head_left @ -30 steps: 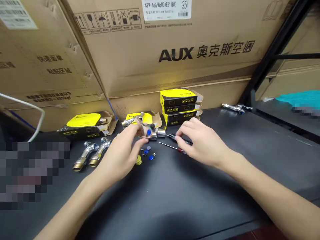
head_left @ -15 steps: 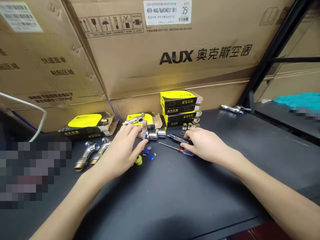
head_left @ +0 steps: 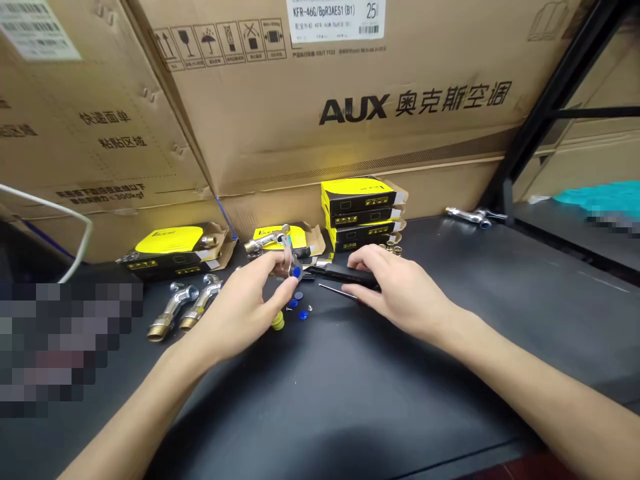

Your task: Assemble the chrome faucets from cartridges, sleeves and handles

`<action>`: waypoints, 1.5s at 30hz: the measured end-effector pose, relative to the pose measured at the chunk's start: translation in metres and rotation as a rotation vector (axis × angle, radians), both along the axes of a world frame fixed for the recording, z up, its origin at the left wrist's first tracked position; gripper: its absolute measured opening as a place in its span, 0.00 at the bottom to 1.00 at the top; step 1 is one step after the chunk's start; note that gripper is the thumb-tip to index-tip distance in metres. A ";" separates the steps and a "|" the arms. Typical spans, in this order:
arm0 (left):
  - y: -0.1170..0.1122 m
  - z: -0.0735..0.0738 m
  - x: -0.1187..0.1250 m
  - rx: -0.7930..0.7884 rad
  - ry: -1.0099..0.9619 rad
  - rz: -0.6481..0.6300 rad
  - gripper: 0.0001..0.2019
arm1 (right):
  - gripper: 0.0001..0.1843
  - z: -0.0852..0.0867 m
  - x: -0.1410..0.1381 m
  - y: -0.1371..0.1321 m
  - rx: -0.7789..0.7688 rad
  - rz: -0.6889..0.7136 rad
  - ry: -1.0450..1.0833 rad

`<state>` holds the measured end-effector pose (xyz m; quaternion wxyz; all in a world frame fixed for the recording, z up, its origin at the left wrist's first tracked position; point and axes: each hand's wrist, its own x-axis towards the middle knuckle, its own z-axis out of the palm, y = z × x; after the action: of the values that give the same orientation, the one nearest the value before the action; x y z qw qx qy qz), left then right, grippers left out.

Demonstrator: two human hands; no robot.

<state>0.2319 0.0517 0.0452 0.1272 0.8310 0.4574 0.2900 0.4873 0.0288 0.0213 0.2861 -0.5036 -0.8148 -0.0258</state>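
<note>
My left hand (head_left: 245,300) is closed around a chrome valve (head_left: 288,255), whose lever stands upright. A round blue cap (head_left: 297,273) shows on the valve, right by my thumb tip. In my right hand (head_left: 407,290) is a black utility knife (head_left: 345,274), its tip pointing left at the valve and close to it. A thin screwdriver (head_left: 335,290) lies on the black table below the knife, its handle hidden by my right hand. Loose blue caps (head_left: 303,315) and small screws (head_left: 310,308) lie below the valve, with yellow-green plugs (head_left: 278,321) beside my left hand.
Two chrome valves (head_left: 173,313) with brass threads lie at left, near a yellow-black box (head_left: 170,247). More boxes (head_left: 360,213) are stacked behind my hands. Brass fittings (head_left: 395,248) sit behind my right hand. Another valve (head_left: 467,217) lies far right, near a black post (head_left: 530,133).
My right hand has lifted the utility knife and moved left toward the valve. My left hand has turned the valve so that its blue cap now faces me.
</note>
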 end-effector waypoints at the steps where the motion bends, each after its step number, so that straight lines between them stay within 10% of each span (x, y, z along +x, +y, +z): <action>1: -0.001 0.000 0.001 -0.004 -0.011 -0.007 0.15 | 0.11 0.000 -0.001 -0.001 0.001 -0.002 -0.003; 22: 0.007 -0.004 -0.007 0.194 0.130 0.006 0.13 | 0.12 0.003 0.007 0.000 0.001 0.078 -0.068; 37: 0.007 0.002 -0.007 0.059 -0.007 0.108 0.14 | 0.21 0.015 0.025 0.005 -0.369 -0.379 -0.394; 45: 0.010 0.001 -0.010 -0.033 -0.099 0.117 0.16 | 0.14 0.012 0.014 0.000 -0.210 -0.099 -0.286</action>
<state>0.2223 0.0612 0.0466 0.1461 0.7853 0.5030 0.3301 0.5008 0.0285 0.0335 0.1113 -0.5615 -0.8196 -0.0260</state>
